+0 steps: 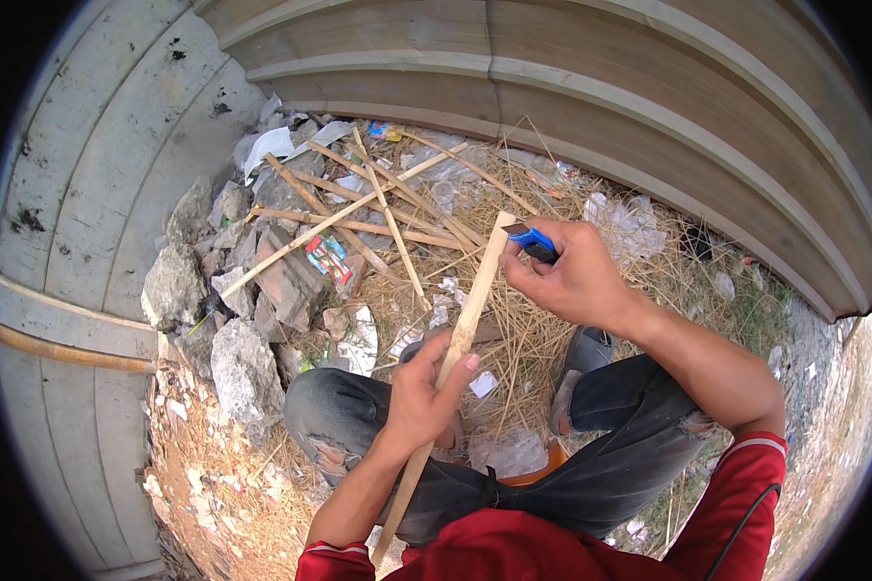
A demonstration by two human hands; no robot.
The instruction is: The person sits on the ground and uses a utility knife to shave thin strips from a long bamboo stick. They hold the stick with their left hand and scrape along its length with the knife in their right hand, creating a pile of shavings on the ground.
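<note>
My left hand (424, 387) is wrapped round a flat, pale strip of wood (475, 308) at about its middle. The strip slants from my lap up and away to the right. Beside its far end, my right hand (574, 271) grips a blue utility knife (535, 243). The knife's short dark blade lies at the strip's upper tip; whether it touches the wood I cannot tell. Beyond my hands, several loose bamboo or wood sticks (394, 232) lie crossed over one another on the ground.
Grey rocks (250, 368) are heaped at the left, by a pale panel wall (97, 165). A brown corrugated metal sheet (601, 107) closes off the far side. Dry straw (523, 339), plastic scraps (625, 225) and a colourful wrapper (328, 259) litter the ground. My bent knees frame the work.
</note>
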